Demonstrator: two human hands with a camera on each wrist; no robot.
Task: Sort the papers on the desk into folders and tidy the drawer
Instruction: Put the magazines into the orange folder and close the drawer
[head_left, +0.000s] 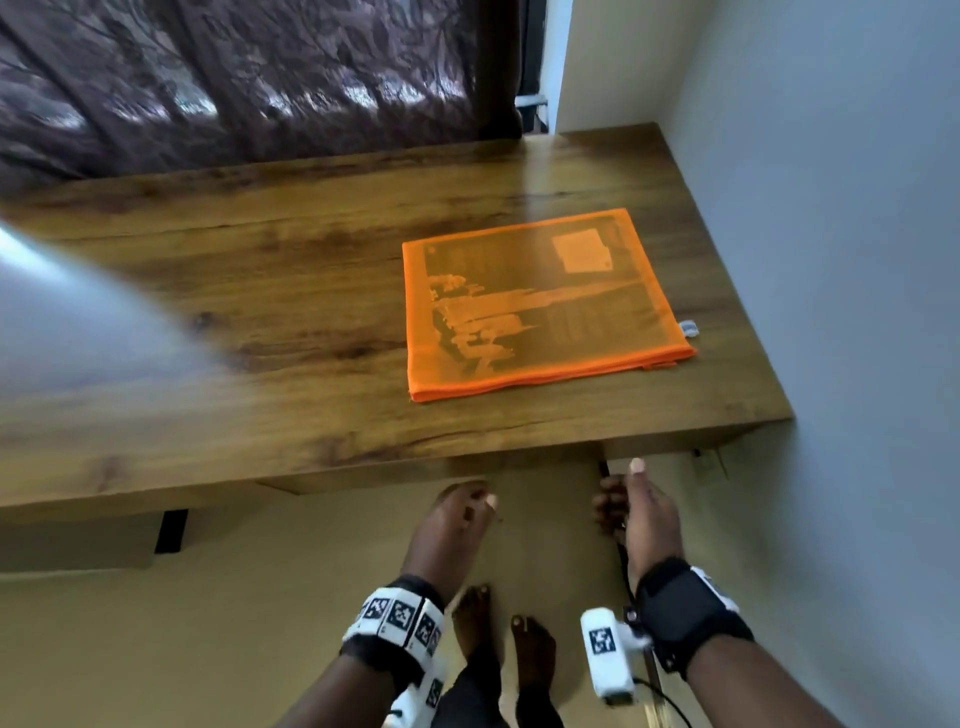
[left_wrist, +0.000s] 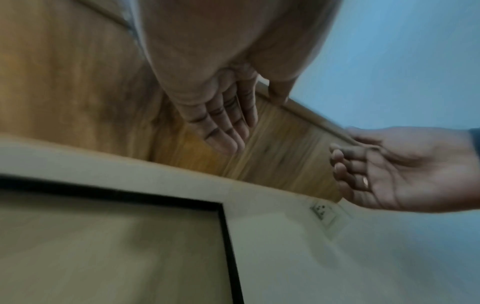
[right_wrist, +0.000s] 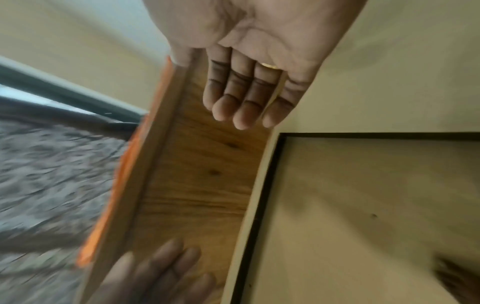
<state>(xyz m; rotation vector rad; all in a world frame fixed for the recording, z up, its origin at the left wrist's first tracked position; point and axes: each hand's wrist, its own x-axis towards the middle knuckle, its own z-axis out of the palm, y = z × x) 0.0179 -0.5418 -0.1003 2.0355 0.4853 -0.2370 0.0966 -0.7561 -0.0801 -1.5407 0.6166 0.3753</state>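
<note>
- One wooden desk (head_left: 311, 291), heavy and rigid; its drawer isn't clearly visible under the front edge.
- Orange mesh folder (head_left: 540, 301) lies flat near the desk's right end, papers inside; probably light, floppy, best pinched along the zipper edge.
- Left hand (head_left: 452, 525) and right hand (head_left: 644, 519) reach beneath the edge, fingers straight, holding nothing.

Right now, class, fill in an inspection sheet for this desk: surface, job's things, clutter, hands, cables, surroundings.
Surface: wooden desk, bare apart from one folder.
Job's things: orange folder lies flat near the right end, papers showing through it; drawer not seen.
Clutter: nothing seen.
Hands: left hand and right hand, both below the front edge, fingers relaxed, holding nothing.
Cables: thin black cable by the right wrist.
Surroundings: patterned curtain, wall socket.
</note>
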